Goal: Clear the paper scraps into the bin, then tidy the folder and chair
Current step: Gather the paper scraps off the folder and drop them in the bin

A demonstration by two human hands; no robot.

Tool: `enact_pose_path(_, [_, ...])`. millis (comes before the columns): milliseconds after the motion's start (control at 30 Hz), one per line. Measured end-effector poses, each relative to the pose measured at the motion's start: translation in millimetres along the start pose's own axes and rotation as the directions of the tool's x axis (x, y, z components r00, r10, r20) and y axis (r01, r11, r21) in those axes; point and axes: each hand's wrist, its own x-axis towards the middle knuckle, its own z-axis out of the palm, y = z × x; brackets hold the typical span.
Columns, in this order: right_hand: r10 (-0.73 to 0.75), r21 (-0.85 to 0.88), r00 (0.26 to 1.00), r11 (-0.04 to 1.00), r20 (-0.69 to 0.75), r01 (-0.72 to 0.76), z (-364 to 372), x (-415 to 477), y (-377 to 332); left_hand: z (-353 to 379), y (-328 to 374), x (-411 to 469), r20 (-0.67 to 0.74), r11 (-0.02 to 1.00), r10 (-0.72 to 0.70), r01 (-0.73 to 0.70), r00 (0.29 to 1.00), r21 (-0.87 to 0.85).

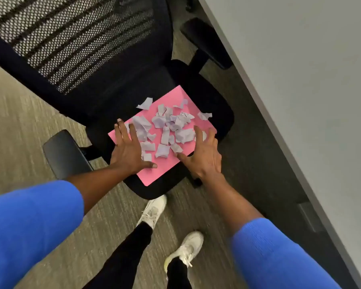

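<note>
A pink folder (154,174) lies flat on the black seat of an office chair (208,97). Several torn pale lilac paper scraps (169,130) are scattered over it, most of them near its middle. My left hand (129,151) rests spread on the folder's left edge, fingers apart, touching the nearest scraps. On the right edge my right hand (204,155) is also spread wide, fingers curved toward the pile. Neither hand holds anything. No bin is in view.
The chair has a mesh backrest (71,38) at upper left and two black armrests (65,153), (206,42). A grey desk top (300,101) runs along the right. Carpet floor (19,132) lies all around, and my white shoes (152,211) stand just below the seat.
</note>
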Motion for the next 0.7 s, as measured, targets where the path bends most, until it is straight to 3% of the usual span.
enact_pose_path(233, [0.13,0.016,0.985,0.991,0.112,-0.132,46,36,-20,12,-4,26,0.056,0.986,0.075,-0.065,0.996,-0.156])
enact_pose_path(467, [0.101,-0.038,0.993,0.994,0.061,-0.099,83,46,-36,29,-5,32,-0.084,0.969,0.196,-0.206,0.977,-0.139])
enact_pose_path(700, [0.037,0.12,0.999,0.992,-0.006,-0.036,100,51,-42,38,-3,32,-0.161,0.939,0.218,-0.251,0.963,-0.233])
